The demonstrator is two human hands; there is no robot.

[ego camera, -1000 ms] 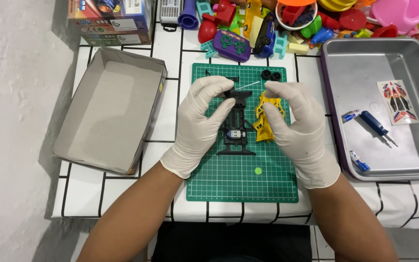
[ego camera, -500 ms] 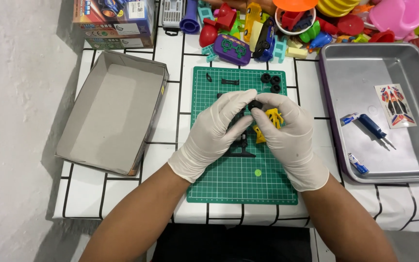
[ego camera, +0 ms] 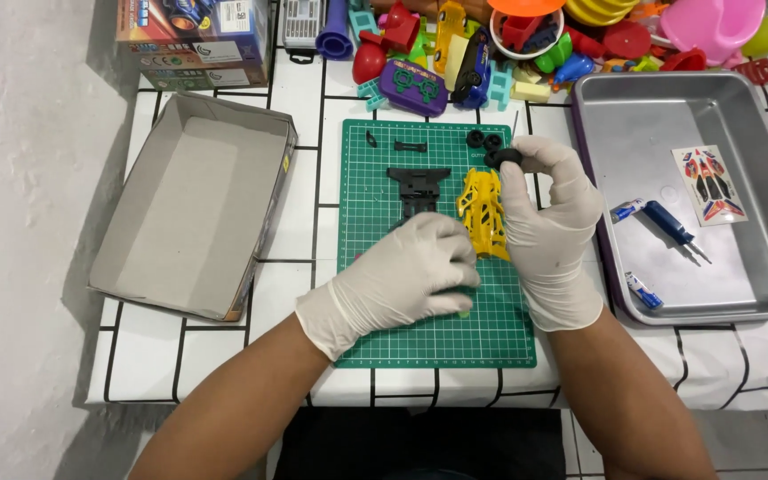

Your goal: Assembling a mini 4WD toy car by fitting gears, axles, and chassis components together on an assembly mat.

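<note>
Right now the right hand (ego camera: 551,233) pinches a small black wheel (ego camera: 501,157) between thumb and forefinger at the top of its grip, while its palm side rests against the yellow car body (ego camera: 484,213) lying on the green cutting mat (ego camera: 500,329). The left hand (ego camera: 402,277) lies palm-down and loosely curled on the mat, just below the black chassis (ego camera: 418,185); whether it covers a small part I cannot tell, so its grip stays uncertain.

Two more black wheels (ego camera: 484,140) sit just above the held wheel, touching each other, and a short black bar (ego camera: 410,147) and a tiny black clip (ego camera: 372,139) lie further to the left of them. To the right of the right hand, the metal tray (ego camera: 757,284) holds a blue screwdriver (ego camera: 668,222) and a sticker sheet (ego camera: 709,184).

To handle a part this small well, I judge the pinch should stay light and at the rim, so the hub stays open to view. Keeping the wheel low over the mat would help, since a dropped one could roll off toward the tray or the open cardboard box (ego camera: 188,204). The left hand would serve best steadying the chassis near an axle end, flat on the mat.
</note>
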